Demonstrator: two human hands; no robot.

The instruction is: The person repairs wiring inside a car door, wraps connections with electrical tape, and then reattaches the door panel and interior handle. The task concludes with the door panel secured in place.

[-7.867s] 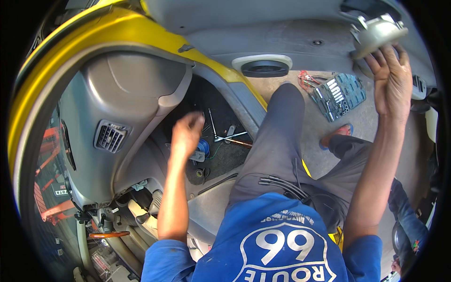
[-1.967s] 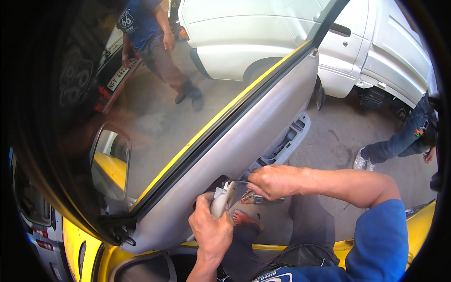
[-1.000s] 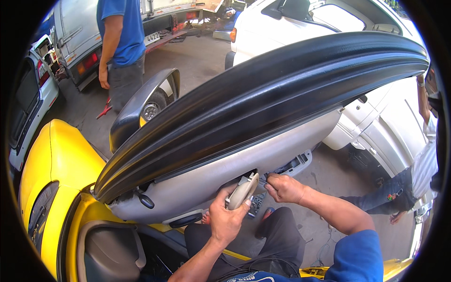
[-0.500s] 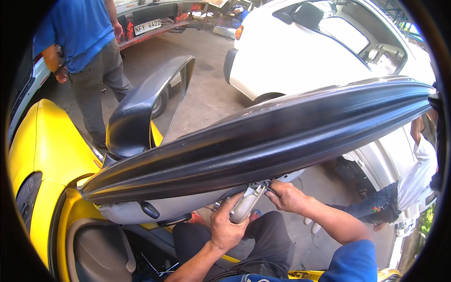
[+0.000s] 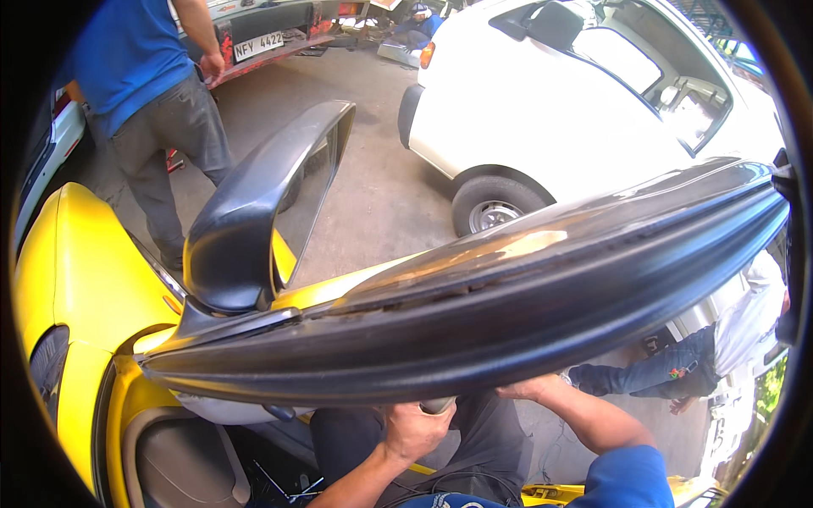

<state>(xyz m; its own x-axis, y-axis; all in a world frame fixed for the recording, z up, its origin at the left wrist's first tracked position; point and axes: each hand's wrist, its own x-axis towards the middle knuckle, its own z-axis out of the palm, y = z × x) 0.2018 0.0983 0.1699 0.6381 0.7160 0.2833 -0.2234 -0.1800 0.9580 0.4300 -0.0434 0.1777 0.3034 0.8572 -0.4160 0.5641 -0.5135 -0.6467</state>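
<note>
A yellow car's open door spans my view, its black upper frame (image 5: 440, 339) hiding much of what lies below. My left hand (image 5: 415, 433) is closed around a beige plastic piece (image 5: 438, 405), of which only the lower end shows under the frame. Beside it, my right hand (image 5: 532, 388) reaches in under the frame's lower edge, and its fingers are hidden. A strip of the grey inner door panel (image 5: 222, 410) shows at the left, with a dark oval inside handle (image 5: 280, 412) partly covered.
A black side mirror (image 5: 233, 229) juts up from the door. Beyond stands a white car (image 5: 517, 102). One person in a blue shirt (image 5: 135, 68) stands at the left, and another in jeans (image 5: 669, 347) is at the right. The car seat (image 5: 182, 457) is at lower left.
My view has shifted over the door, so its black frame now covers my right fingers and most of the beige piece. The person in blue has shifted left.
</note>
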